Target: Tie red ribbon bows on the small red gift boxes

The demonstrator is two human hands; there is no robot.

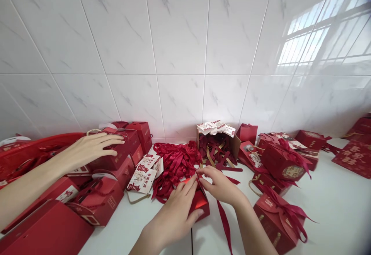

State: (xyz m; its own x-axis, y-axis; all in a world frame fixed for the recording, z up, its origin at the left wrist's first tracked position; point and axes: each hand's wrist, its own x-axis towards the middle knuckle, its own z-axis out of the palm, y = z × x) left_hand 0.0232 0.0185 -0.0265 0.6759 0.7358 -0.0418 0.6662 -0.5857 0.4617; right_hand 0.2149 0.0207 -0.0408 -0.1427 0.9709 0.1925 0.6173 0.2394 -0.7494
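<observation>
A small shiny red gift box [202, 204] stands on the white table in front of me. My left hand [177, 213] is closed on its near left side, fingers over the top and thumb low on the front. From the right, my right hand [222, 185] presses its fingertips to the top edge, meeting the left fingertips; whether they also pinch ribbon there is hidden. A dark red ribbon [223, 224] trails down beside the box under my right wrist. Just behind lies a heap of loose red ribbons [178, 158]. White printed cards [142, 177] lie left of it.
Another person's hand [101, 145] reaches from the left onto stacked red boxes [124, 162]. An open carton [234, 147] of ribbon pieces, topped with cards, stands by the tiled wall. Bow-tied boxes [279, 222] fill the right side. A red tub [37, 150] sits far left.
</observation>
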